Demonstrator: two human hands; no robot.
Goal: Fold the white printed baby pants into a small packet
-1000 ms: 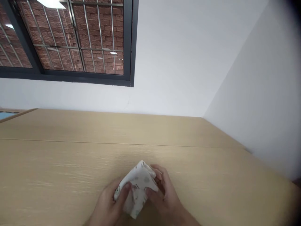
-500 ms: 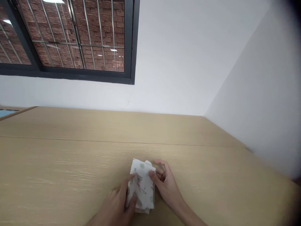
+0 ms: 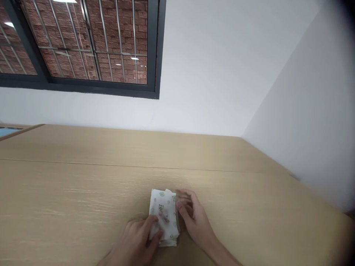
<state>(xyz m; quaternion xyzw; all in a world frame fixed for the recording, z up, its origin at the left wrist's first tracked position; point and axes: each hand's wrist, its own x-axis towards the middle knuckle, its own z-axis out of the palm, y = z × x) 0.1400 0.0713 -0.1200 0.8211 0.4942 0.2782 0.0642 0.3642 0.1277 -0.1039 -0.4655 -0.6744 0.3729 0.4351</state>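
A small stack of folded white cloth with green and grey prints lies at the front middle of the table. Uneven layers peek out at its near and far ends. My left hand holds the near left side, thumb and forefinger on the top face and the other fingers mostly hidden. At the right edge, my right hand is cupped with thumb and fingers apart, the thumb tip against or very close to the cloth. Whether its fingertips press on the far corner is hard to tell.
The light wooden table has a seam running across it. Behind stands a white wall with a dark-framed, barred window at left. Another wall borders the right side. Something light blue shows past the far left edge.
The cloth has shifted slightly left and straightened. My right thumb has slid off its top face to the right edge, while my left hand keeps its hold.
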